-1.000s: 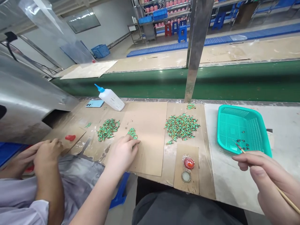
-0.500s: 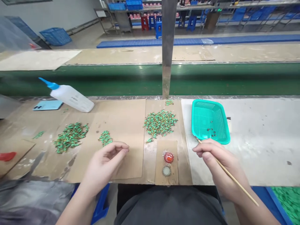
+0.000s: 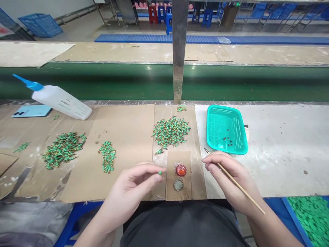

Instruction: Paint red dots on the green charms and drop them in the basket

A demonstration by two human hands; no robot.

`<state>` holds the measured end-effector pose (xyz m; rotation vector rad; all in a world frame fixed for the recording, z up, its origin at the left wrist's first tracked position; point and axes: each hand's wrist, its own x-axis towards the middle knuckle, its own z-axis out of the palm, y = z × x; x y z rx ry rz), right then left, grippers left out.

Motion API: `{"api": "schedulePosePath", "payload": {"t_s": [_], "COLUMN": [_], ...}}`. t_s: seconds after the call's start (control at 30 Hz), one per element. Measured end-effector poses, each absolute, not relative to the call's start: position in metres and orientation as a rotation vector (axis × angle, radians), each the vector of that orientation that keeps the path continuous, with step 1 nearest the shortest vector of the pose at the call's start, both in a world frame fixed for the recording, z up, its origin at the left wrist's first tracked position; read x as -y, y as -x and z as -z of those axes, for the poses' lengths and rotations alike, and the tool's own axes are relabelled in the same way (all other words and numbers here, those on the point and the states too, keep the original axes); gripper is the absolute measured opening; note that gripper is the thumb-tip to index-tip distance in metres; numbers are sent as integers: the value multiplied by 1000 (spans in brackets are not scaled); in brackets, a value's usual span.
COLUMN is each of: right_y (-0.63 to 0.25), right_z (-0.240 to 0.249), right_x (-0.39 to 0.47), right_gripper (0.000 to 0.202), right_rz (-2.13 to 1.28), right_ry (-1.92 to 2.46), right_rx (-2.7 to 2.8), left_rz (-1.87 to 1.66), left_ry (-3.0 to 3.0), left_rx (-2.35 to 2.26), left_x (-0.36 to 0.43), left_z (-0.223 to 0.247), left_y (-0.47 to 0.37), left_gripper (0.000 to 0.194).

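Observation:
Between the thumb and forefinger of my left hand (image 3: pixel 137 187) is a small green piece (image 3: pixel 159 173), its kind too small to make out. My right hand (image 3: pixel 228 178) grips a thin wooden paintbrush (image 3: pixel 240 188), its dark tip pointing up and left beside the turquoise basket (image 3: pixel 209 137). On a cardboard piece (image 3: pixel 171 195) between my hands sit a round container of red paint (image 3: pixel 181 169) and a small round pale dish with a beaded rim (image 3: pixel 178 185). Piles of small green-and-gold pieces lie beyond: one pile (image 3: pixel 171 132) in the middle, another pile (image 3: pixel 107 156) past my left hand.
A larger pile of green pieces (image 3: pixel 63 149) lies to the left. Behind it are a leaning white bottle with blue nozzle (image 3: pixel 64 102) and a light-blue phone (image 3: pixel 31 110). A metal post (image 3: pixel 179 51) rises at the table's far edge. A crate of green pieces (image 3: pixel 308 216) stands lower right.
My left hand has moved right toward the red paint, and a green piece now shows in its fingertips. My right hand with the brush has shifted slightly left. The view has tilted down.

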<state>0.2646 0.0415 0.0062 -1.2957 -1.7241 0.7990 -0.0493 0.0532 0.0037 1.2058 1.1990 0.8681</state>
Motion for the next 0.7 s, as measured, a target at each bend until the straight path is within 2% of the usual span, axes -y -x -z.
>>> {"api": "schedulePosePath", "payload": {"t_s": [0.1, 0.23, 0.33, 0.43, 0.53, 0.63, 0.7], "right_y": [-264, -266, -266, -259, -250, -244, -242], "right_z": [-4, -3, 3, 17, 36, 50, 56], "right_x": [-41, -42, -44, -48, -51, -53, -53], "right_gripper": [26, 34, 27, 17, 24, 39, 40], "right_rz": [-868, -927, -956, -1138, -1299, -1352, -1374], "right_ry": [1248, 1143, 1111, 1138, 1133, 1116, 1113], "right_rx": [1698, 1664, 1605, 1352, 1120, 1096, 1095], "left_rz": [-913, -962, -971, -956, -932, -903, -888], "left_ry": [-1284, -1021, -881, -868, -862, -878, -903], "left_rx": [-1160, -1149, -1174, -1198, -1182, -1198, -1222], "left_x": [-53, -51, -49, -49, -51, -50, -49], "left_z": [-2, 5, 10, 10, 7, 6, 6], "left_y": [43, 37, 34, 30, 24, 20, 19], "left_gripper": [13, 3, 18, 30, 36, 38, 36]}}
